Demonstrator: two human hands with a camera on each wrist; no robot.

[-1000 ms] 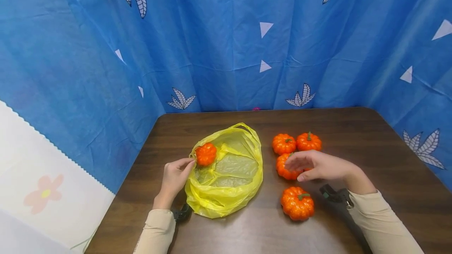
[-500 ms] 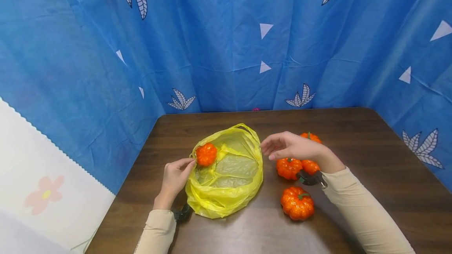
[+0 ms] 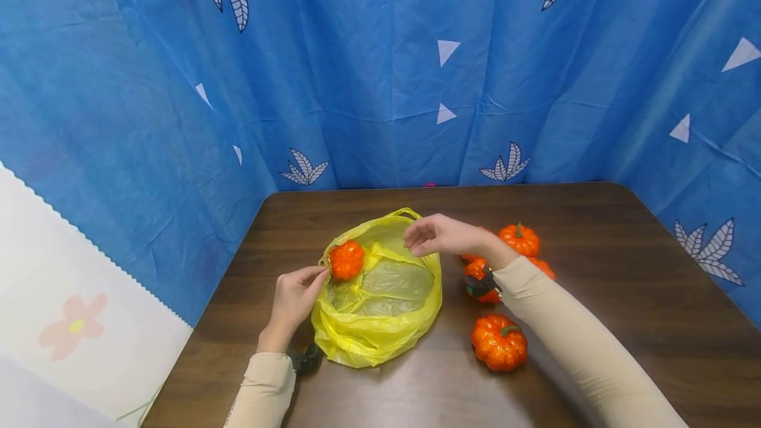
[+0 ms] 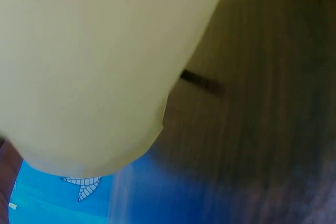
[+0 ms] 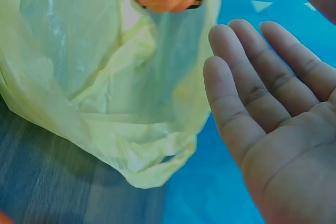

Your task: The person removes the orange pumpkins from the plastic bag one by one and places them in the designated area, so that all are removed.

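A yellow plastic bag (image 3: 371, 339) lies with its mouth spread wide. Inside it, by the left rim, sits a small orange pumpkin (image 3: 347, 260), which shows at the top of the right wrist view too. My left hand (image 3: 296, 297) pinches the bag's left rim beside that pumpkin. Over the bag's right rim hovers my right hand (image 3: 442, 235); in the right wrist view its palm (image 5: 299, 156) shows with the fingers loosely extended and nothing held. The left wrist view has only a sleeve (image 4: 89, 66), some tabletop and blue cloth, with no left hand visible.
Several orange pumpkins stand right of the bag: a near one (image 3: 499, 342), a far one (image 3: 519, 240), and others partly hidden behind the right forearm. The dark wooden table (image 3: 582, 216) ends at a blue patterned curtain (image 3: 368, 84). White cloth (image 3: 71, 309) hangs left.
My right hand has moved left, from above the pumpkins to over the bag's right rim. The left hand, the bag and the pumpkins have stayed where they were.
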